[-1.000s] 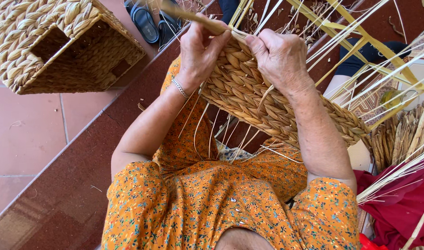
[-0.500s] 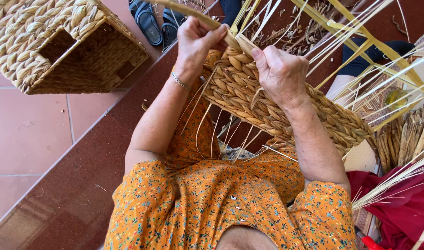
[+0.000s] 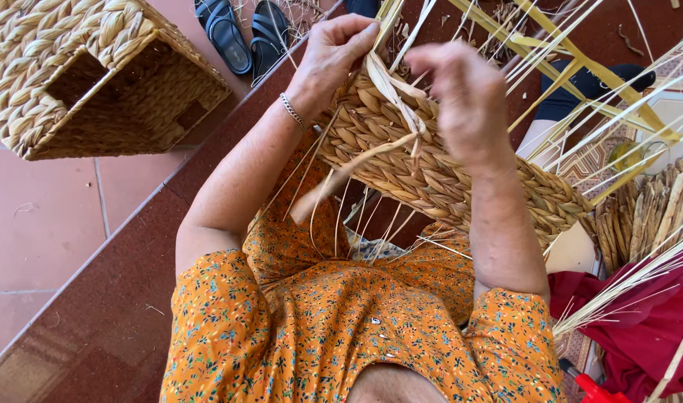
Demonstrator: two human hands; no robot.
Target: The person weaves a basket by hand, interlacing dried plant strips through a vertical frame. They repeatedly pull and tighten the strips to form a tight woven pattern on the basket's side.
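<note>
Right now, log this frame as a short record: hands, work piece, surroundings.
left hand: grips the far rim of the woven panel, fingers curled over the edge
right hand: raised over the panel, pinching a flat strand; blurred
woven panel: braided straw, across the lap, thin stakes sticking out
strand: pale, looped over the weave, loose end hanging toward the lap
basket: finished, on its side on the tiled floor, upper left
sandals: dark pair, beyond the basket
red cloth: lower right
</note>
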